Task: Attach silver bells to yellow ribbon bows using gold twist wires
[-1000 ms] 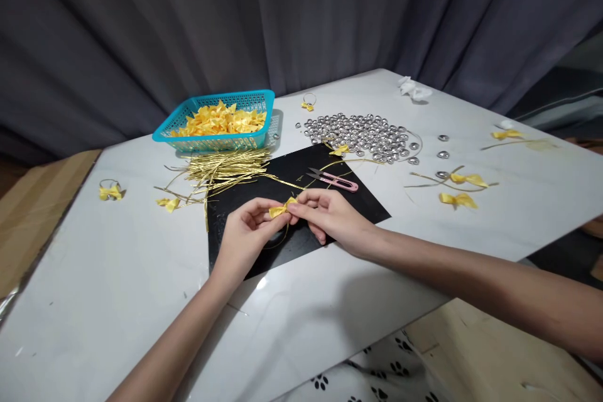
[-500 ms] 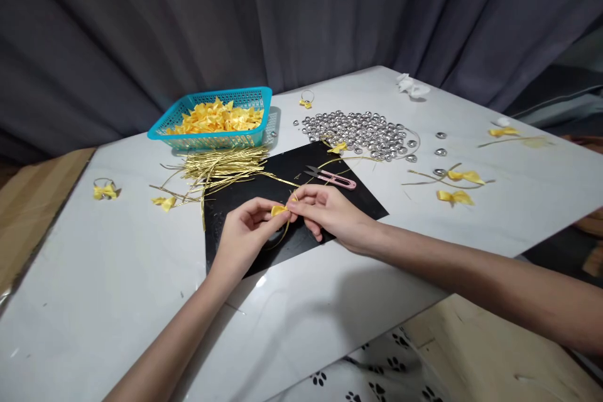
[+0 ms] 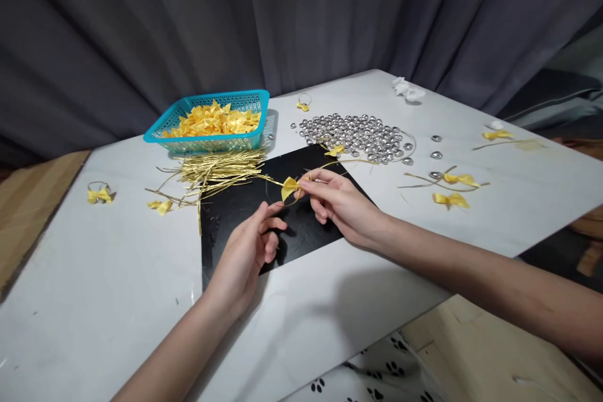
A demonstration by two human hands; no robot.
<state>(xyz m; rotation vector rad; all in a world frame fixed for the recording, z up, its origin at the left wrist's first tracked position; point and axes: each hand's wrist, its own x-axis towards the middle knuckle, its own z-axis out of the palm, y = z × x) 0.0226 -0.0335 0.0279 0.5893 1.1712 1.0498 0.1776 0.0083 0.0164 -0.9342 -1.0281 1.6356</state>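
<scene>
Curtain (image 3: 259,12) is hanging behind the far edge of the bench (image 3: 301,320), closing off that side. Cardboard (image 3: 38,213) is lying along the left edge, and cloth (image 3: 377,374) with paw prints is showing below the near edge. White surface is running from the black mat (image 3: 226,232) to the near edge, giving the forearms room.

A blue basket (image 3: 202,146) of yellow bows (image 3: 214,119) is standing by the far edge, toward the left. Just in front of it, gold wires (image 3: 221,166) are lying heaped, some straying onto the mat. Silver beads (image 3: 351,135) are crowding the bench beyond the mat, and a white scrap (image 3: 407,89) is sitting near the far corner. Two loose bows (image 3: 451,200) are lying toward the right; a ringed bow (image 3: 99,195) is resting near the left edge. Wires and beads are hemming in the far side of the mat.

The held bow (image 3: 289,188) is hovering over the mat, where the right hand (image 3: 346,207) is pinching its right end between thumb and forefinger. The left hand (image 3: 247,251) is pointing its forefinger just below the bow, the other fingers curling loosely; whether they are gripping a thin wire, I cannot tell.
</scene>
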